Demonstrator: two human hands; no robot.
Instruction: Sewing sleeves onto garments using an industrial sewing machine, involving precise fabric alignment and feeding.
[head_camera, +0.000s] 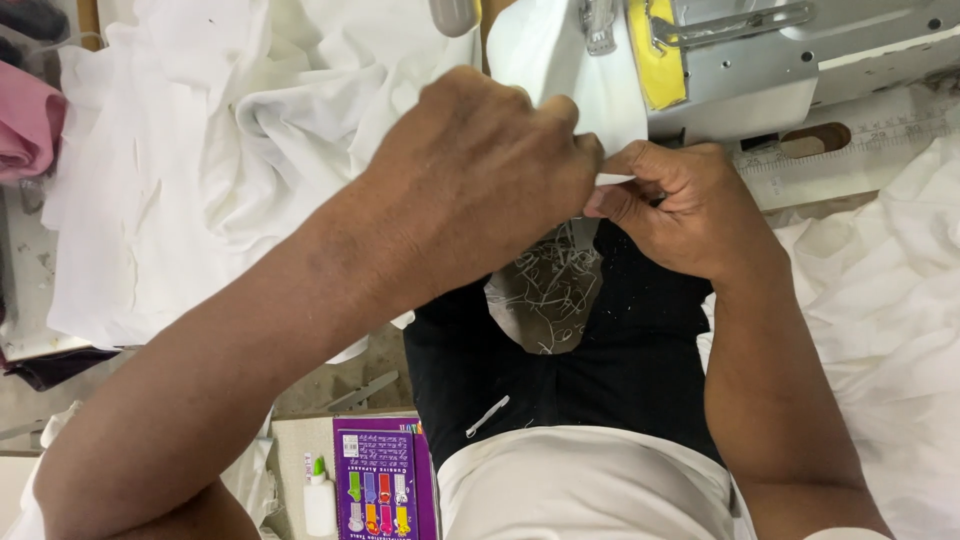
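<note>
Both hands meet at centre frame, knuckles nearly touching, on one piece of white fabric (560, 70) that runs up and away toward the sewing machine (760, 70) at far right. Left hand (480, 170) closed in a loose fist, thumb and forefinger pinching the near edge of the piece from the left. Right hand (680, 205) curled shut too, fingertips tucked in and pinching the same edge from the right, just under the machine's metal body. Long axis of the piece: near to far, from the pinch line up to the presser foot (600, 25), so the free end lies beyond the hands, not beside them. Right hand nearer to the machine, almost against its grey housing; left hand a little farther out, with the forearm crossing the frame from near left. Exact fold under the fingers hidden by the knuckles; cannot tell how many layers are held.

Around them: heaped white cloth (200, 150) on the table at far left, more white cloth (880, 300) spilling down at right, a pink bundle (30, 125) at the left edge. Ruler strip (860, 150) along the machine bed at right. Tangle of thread scraps (550, 290) on the dark lap just near of the hands. Purple booklet (385, 480) and small white glue bottle (320, 500) at near left, well apart from the work.
</note>
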